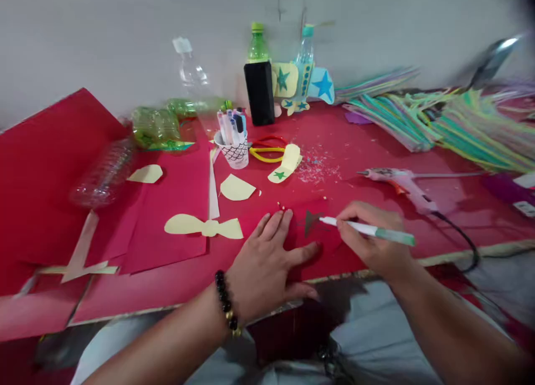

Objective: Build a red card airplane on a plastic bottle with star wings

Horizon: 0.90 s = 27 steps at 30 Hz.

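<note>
My right hand [371, 240] grips a white marker pen with a green end [368, 229]. The pen's tip is beside a dark, partly filled star shape [310, 222] on a red sheet [298, 248]. Flat on that sheet, with fingers spread, rests my left hand [267, 262]; a dark beaded bracelet is on its wrist. Left of this hand lies a pale yellow propeller-shaped paper cutout [204, 226]. Beyond it are another yellow paper piece [237, 188] and a folded yellow strip with a green star [285, 165].
A pink glue gun [403, 185] with its cord lies at right. Behind stand a patterned cup of pens [234, 151], a black phone [259, 93] and a decorated bottle [306, 62]. Colourful strips [468, 123] cover the back right. Plastic bottles [154, 126] and red sheets [171, 206] occupy the left.
</note>
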Each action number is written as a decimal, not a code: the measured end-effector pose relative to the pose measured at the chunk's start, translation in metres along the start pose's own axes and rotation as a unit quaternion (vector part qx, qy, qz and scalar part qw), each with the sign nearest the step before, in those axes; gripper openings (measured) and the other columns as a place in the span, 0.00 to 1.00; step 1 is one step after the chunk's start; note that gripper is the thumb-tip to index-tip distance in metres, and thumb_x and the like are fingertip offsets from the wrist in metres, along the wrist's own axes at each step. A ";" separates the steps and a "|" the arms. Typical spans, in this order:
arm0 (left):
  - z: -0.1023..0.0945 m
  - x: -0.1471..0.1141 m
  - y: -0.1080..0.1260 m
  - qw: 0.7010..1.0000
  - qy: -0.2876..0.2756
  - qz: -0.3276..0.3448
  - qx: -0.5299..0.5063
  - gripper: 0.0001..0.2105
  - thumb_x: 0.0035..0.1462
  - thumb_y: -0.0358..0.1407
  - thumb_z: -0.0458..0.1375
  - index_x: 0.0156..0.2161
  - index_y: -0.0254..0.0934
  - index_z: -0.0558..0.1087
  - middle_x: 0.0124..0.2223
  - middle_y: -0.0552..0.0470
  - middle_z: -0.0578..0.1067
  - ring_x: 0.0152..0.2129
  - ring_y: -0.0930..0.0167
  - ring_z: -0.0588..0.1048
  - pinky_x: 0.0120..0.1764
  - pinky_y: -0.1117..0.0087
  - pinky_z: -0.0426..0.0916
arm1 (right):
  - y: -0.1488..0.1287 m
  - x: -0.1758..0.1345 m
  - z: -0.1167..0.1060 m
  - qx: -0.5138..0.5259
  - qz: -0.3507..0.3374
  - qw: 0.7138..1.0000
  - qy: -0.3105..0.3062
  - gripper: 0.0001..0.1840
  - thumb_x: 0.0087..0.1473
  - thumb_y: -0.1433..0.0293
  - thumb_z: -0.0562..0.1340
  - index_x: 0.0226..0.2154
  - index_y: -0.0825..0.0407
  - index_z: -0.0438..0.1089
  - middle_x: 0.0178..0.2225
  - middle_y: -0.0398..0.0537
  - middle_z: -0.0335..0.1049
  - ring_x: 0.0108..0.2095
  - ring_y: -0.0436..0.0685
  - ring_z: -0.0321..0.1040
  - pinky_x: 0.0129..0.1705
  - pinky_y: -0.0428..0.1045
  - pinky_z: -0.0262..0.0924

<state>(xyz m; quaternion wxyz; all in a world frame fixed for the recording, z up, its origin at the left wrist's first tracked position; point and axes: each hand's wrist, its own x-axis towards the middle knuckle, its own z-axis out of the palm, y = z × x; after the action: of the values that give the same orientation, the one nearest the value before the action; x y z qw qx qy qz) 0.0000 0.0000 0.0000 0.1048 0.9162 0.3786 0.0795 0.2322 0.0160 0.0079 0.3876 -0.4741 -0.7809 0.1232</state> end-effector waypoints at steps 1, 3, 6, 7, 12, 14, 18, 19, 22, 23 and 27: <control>0.000 0.000 0.000 1.000 0.001 0.000 -0.001 0.33 0.53 0.64 0.49 0.62 0.57 0.59 0.68 0.39 0.47 0.65 0.49 0.48 0.61 0.45 0.51 | 0.001 0.000 0.001 -0.004 0.007 1.000 0.012 0.06 0.53 0.75 0.60 0.26 0.52 0.68 0.23 0.42 0.67 0.25 0.49 0.64 0.29 0.46 0.57; 0.001 0.000 0.000 1.000 0.003 0.001 -0.002 0.33 0.53 0.64 0.48 0.62 0.58 0.59 0.68 0.40 0.47 0.65 0.50 0.48 0.61 0.45 0.51 | 0.003 -0.001 0.002 -0.014 0.016 0.999 0.032 0.05 0.53 0.75 0.60 0.26 0.52 0.68 0.23 0.42 0.67 0.25 0.49 0.64 0.29 0.46 0.57; 0.000 0.000 0.000 1.000 0.003 0.001 -0.001 0.33 0.53 0.64 0.49 0.62 0.58 0.59 0.69 0.42 0.47 0.65 0.51 0.47 0.61 0.46 0.51 | 0.004 0.000 0.003 -0.036 0.016 0.998 0.055 0.05 0.52 0.75 0.61 0.26 0.51 0.67 0.23 0.42 0.67 0.25 0.50 0.64 0.29 0.46 0.57; 0.000 0.000 0.000 1.000 0.002 0.001 0.000 0.33 0.53 0.64 0.49 0.62 0.58 0.59 0.69 0.43 0.47 0.65 0.51 0.47 0.61 0.47 0.51 | 0.004 0.000 0.003 -0.036 0.008 0.998 0.048 0.05 0.52 0.75 0.61 0.26 0.51 0.67 0.23 0.42 0.67 0.25 0.50 0.64 0.29 0.46 0.57; -0.001 -0.001 0.000 1.000 -0.001 -0.001 0.000 0.33 0.52 0.64 0.50 0.62 0.58 0.60 0.69 0.43 0.47 0.65 0.51 0.47 0.61 0.47 0.50 | 0.002 0.000 0.003 -0.030 0.009 0.999 0.039 0.05 0.53 0.74 0.61 0.27 0.51 0.67 0.23 0.41 0.67 0.24 0.49 0.64 0.28 0.46 0.57; -0.001 0.000 0.000 1.000 0.000 -0.001 -0.001 0.33 0.52 0.64 0.50 0.62 0.57 0.60 0.69 0.43 0.47 0.65 0.51 0.47 0.61 0.47 0.50 | 0.002 0.000 0.004 -0.041 0.011 0.998 0.052 0.05 0.53 0.75 0.61 0.26 0.51 0.67 0.23 0.41 0.67 0.25 0.49 0.64 0.29 0.46 0.57; 0.000 0.001 0.000 1.000 0.001 0.002 0.000 0.34 0.52 0.64 0.49 0.62 0.57 0.60 0.69 0.43 0.47 0.65 0.50 0.48 0.61 0.46 0.51 | 0.002 0.000 0.005 -0.020 -0.012 1.000 0.012 0.05 0.54 0.74 0.60 0.27 0.51 0.67 0.24 0.41 0.67 0.25 0.49 0.64 0.29 0.45 0.57; 0.000 0.001 -0.001 1.000 0.002 0.002 0.001 0.34 0.52 0.64 0.49 0.62 0.57 0.60 0.69 0.44 0.47 0.65 0.50 0.48 0.61 0.46 0.51 | 0.002 0.000 0.005 -0.020 -0.011 1.000 0.013 0.05 0.54 0.74 0.60 0.27 0.51 0.67 0.24 0.41 0.67 0.25 0.49 0.64 0.29 0.45 0.57; 0.000 0.001 -0.001 1.000 0.005 0.003 0.002 0.33 0.52 0.64 0.50 0.62 0.58 0.60 0.69 0.45 0.46 0.65 0.51 0.48 0.61 0.47 0.51 | 0.002 0.000 0.005 -0.032 -0.001 0.999 0.034 0.05 0.53 0.74 0.61 0.27 0.51 0.67 0.23 0.41 0.67 0.25 0.49 0.64 0.29 0.46 0.57; 0.000 0.000 -0.001 1.000 0.005 0.003 0.002 0.33 0.52 0.64 0.50 0.62 0.58 0.60 0.69 0.45 0.46 0.65 0.50 0.48 0.61 0.47 0.51 | 0.002 0.000 0.004 -0.029 -0.001 0.999 0.029 0.05 0.54 0.74 0.61 0.27 0.51 0.67 0.23 0.41 0.67 0.25 0.49 0.64 0.29 0.46 0.57; 0.000 0.000 0.000 1.000 0.003 0.000 -0.001 0.33 0.52 0.64 0.50 0.62 0.57 0.60 0.69 0.42 0.47 0.65 0.51 0.48 0.61 0.47 0.51 | 0.002 0.000 0.002 -0.016 0.009 1.000 0.016 0.06 0.54 0.74 0.60 0.26 0.51 0.67 0.23 0.41 0.67 0.24 0.49 0.64 0.27 0.45 0.56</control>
<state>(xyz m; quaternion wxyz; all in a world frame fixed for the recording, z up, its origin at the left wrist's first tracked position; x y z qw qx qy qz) -0.0003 0.0002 0.0002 0.1045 0.9158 0.3787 0.0829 0.2319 0.0178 0.0052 0.3913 -0.4892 -0.7722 0.1065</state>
